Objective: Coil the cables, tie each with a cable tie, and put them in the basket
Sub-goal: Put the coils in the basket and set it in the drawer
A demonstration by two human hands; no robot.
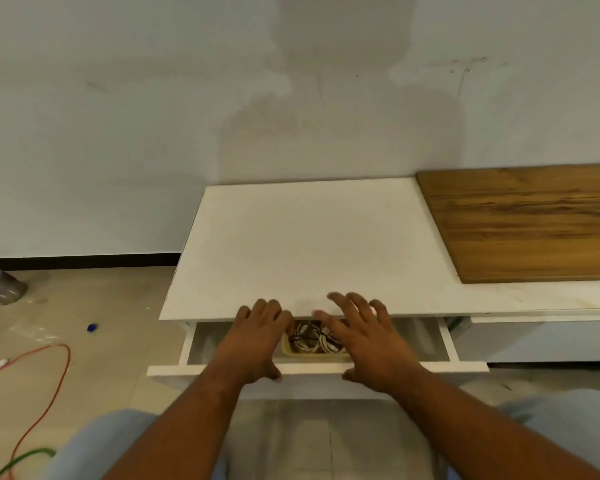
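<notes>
A yellowish basket (312, 355) sits inside a partly open white drawer (326, 368) under a white tabletop (309, 244). Coiled white and dark cables (310, 338) lie in the basket. My left hand (257, 337) hovers over the drawer just left of the basket, fingers loosely bent, holding nothing. My right hand (364, 341) is spread above the basket's right side, fingers straight, thumb by the drawer front. Both hands cover parts of the basket.
A wooden board (527, 223) lies on the counter at the right. On the floor to the left are a red cable (58, 379), a green cable (21, 460), a grey tape roll (0, 285), clear plastic (32, 329) and a small blue object (91, 328).
</notes>
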